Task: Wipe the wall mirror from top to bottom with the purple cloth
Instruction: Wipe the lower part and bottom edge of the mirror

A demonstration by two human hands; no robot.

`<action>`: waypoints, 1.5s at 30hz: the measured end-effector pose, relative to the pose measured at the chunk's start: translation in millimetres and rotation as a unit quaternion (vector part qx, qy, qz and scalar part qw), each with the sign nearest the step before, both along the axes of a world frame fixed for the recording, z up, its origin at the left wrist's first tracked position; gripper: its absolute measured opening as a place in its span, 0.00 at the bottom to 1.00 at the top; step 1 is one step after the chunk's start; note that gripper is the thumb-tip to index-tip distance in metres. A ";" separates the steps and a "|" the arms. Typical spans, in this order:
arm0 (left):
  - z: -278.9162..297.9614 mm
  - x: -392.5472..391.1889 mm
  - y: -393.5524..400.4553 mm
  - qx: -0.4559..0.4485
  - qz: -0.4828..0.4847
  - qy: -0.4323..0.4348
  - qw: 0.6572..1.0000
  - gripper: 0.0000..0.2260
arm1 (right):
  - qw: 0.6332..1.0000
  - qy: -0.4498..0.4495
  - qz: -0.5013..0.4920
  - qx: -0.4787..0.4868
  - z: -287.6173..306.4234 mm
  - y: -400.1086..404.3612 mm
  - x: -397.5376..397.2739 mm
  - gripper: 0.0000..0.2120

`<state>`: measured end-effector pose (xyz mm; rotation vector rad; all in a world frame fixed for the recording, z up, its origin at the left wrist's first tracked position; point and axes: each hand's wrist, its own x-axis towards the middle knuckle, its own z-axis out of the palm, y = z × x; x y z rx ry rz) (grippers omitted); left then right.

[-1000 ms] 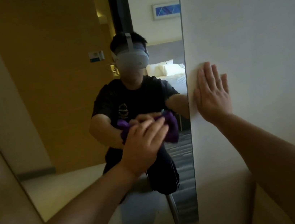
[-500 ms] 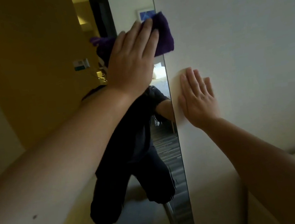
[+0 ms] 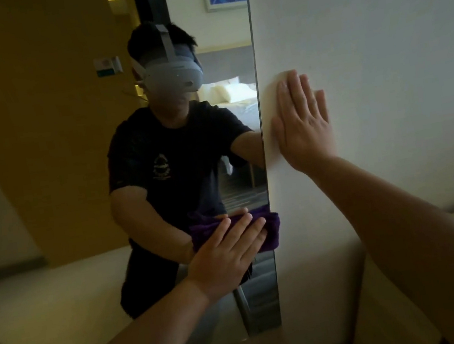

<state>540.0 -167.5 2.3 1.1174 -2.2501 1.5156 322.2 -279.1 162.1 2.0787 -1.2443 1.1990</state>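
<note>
The tall wall mirror (image 3: 69,135) fills the left and middle of the head view, its right edge running down beside a white wall. My left hand (image 3: 226,256) lies flat with spread fingers on the purple cloth (image 3: 272,229), pressing it against the lower part of the glass near the right edge. My right hand (image 3: 302,123) rests flat and open on the white wall just right of the mirror edge, at mid height. The glass reflects a person in a dark shirt with a headset.
The white wall (image 3: 379,63) takes up the right side. A pale ledge or floor strip (image 3: 356,314) runs below the mirror's bottom edge. The reflection shows a wooden door, a bed with white pillows and a framed blue picture.
My left hand swept the cloth from the mirror's top right down to its lower right part. The right hand stayed flat on the wall.
</note>
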 end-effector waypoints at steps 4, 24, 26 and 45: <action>-1.0 -1.2 1.2 0.015 -0.014 0.026 0.999 0.19 | 0.999 0.023 -0.013 0.020 3.3 3.4 -2.9 0.29; -39.0 189.0 174.5 0.045 0.035 0.244 0.968 0.16 | 0.976 0.155 0.149 0.016 -172.4 167.1 177.0 0.30; -37.6 208.4 182.1 0.027 0.040 0.250 0.967 0.16 | 0.978 0.153 0.138 0.008 -179.8 169.5 196.3 0.31; 19.7 284.7 131.2 -0.162 -0.008 0.152 0.975 0.17 | 0.982 0.123 0.103 -0.099 -216.3 130.2 239.6 0.32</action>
